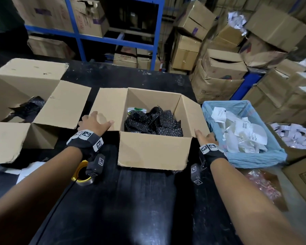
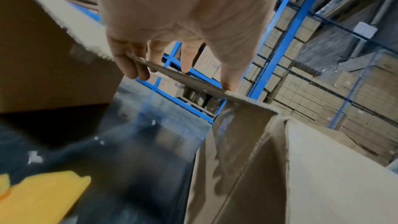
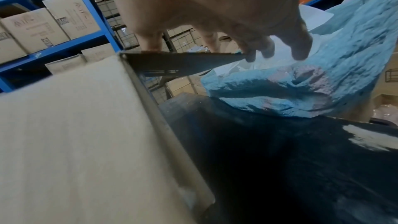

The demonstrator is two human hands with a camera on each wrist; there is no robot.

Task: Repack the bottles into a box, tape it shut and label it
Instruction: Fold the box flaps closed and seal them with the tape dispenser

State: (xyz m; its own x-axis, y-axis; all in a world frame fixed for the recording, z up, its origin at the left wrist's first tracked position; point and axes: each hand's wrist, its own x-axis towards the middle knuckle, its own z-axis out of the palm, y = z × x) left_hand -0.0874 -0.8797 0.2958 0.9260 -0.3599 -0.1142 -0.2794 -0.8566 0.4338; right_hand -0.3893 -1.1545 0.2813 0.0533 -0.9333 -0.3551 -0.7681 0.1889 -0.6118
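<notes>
An open cardboard box (image 1: 154, 151) stands mid-table with several black bubble-wrapped bottles (image 1: 154, 122) inside. My left hand (image 1: 94, 123) lies on the near corner of its left flap (image 1: 109, 103). In the left wrist view the left hand's fingers (image 2: 131, 67) curl over the flap edge (image 2: 193, 81). My right hand (image 1: 206, 138) holds the near end of the right flap (image 1: 191, 114). In the right wrist view the right hand's fingers (image 3: 252, 54) drape over that flap's outer edge (image 3: 183, 64). A tape roll (image 1: 79, 171) with a yellow core lies under my left wrist.
A larger open box (image 1: 64, 103) sits at the left, holding more black wrapped items. A blue-lined bin (image 1: 254, 161) of white label papers touches the right side of the box. Stacked cartons and blue shelving (image 1: 78, 38) stand behind the black table (image 1: 140, 200).
</notes>
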